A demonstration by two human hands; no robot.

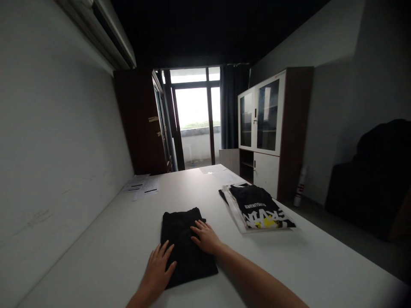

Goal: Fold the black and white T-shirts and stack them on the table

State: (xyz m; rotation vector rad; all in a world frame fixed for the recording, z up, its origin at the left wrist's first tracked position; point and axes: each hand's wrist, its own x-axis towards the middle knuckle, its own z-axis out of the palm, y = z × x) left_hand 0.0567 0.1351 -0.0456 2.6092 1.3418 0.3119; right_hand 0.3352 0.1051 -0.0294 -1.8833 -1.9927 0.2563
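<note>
A black garment (pixel 184 244), folded into a flat rectangle, lies on the white table (pixel 105 248) in front of me. My left hand (pixel 159 263) rests on its near left edge with the fingers spread. On its right side lies my right hand (pixel 205 236), flat and with fingers apart. Neither hand grips the cloth. Which kind of garment it is does not show, since only plain black fabric is visible.
Right of the garment is a stack of folded clothes (pixel 257 205), the top one black with white and yellow print. Paper sheets (pixel 146 187) lie at the table's far left. A white-fronted cabinet (pixel 266 128) stands beyond the right edge, a dark cabinet (pixel 139 128) at the left.
</note>
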